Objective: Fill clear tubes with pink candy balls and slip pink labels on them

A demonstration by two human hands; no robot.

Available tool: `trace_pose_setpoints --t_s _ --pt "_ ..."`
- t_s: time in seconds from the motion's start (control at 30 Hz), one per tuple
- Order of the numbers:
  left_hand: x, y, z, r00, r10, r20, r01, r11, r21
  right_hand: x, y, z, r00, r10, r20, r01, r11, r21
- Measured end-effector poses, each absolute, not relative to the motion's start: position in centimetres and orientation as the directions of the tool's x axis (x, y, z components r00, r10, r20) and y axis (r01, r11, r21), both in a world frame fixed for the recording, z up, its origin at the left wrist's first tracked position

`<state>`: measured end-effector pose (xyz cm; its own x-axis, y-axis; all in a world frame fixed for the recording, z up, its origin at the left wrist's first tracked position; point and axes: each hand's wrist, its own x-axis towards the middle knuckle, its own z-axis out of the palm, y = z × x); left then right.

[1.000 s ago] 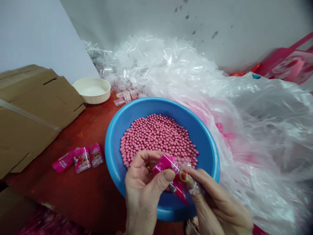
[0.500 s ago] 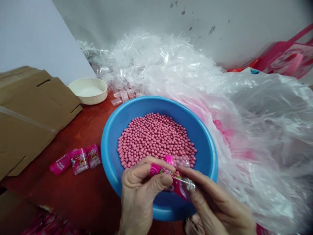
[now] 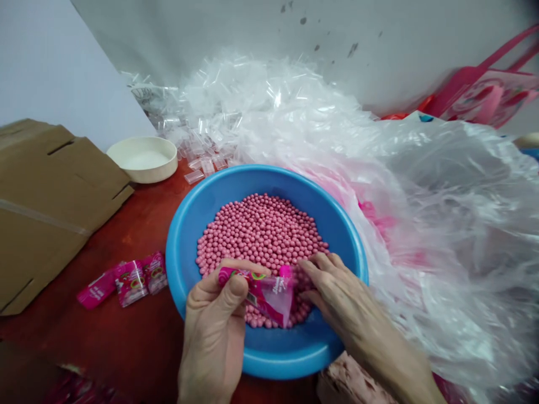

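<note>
Red tabletop [image 3: 105, 252] carries a blue basin [image 3: 269, 359] heaped with pink candies [image 3: 261, 235]. Above the basin's near side, the left hand [image 3: 213, 320] pinches a pink packet [image 3: 265, 296] between thumb and fingers; the right hand [image 3: 343, 297] lies open just beside it, against the candies.

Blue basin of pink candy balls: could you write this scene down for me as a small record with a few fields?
Left hand: pinches a pink printed sachet between thumb and fingers
Right hand: open, fingertips at the pink candy balls, beside the sachet
Container: blue plastic basin, holding the balls
Beside basin: three filled sachets on a red tabletop
Behind: cream bowl, flattened cardboard box, heap of clear plastic sleeves
Right: large clear plastic bag
</note>
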<state>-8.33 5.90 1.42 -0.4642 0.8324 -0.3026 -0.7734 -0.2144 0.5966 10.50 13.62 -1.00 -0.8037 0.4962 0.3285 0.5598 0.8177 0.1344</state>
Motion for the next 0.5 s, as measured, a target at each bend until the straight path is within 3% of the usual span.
trace_pose_setpoints --t_s 0.13,0.27,0.5 --pt "-8.8 5.9 1.5 -0.486 0.826 -0.285 -0.758 -0.235 0.609 10.5 15.4 -1.7 -0.841 0.450 0.300 0.508 0.847 0.156" --pt "-8.8 6.0 1.6 -0.477 0.812 -0.337 -0.782 -0.217 0.583 9.9 16.0 -0.5 -0.817 0.457 0.352 0.499 0.866 0.035" --pt "-8.4 6.2 1.8 -0.481 0.797 -0.365 -0.780 -0.200 0.593 8.7 13.6 3.1 -0.564 0.749 0.348 0.623 0.662 -0.416"
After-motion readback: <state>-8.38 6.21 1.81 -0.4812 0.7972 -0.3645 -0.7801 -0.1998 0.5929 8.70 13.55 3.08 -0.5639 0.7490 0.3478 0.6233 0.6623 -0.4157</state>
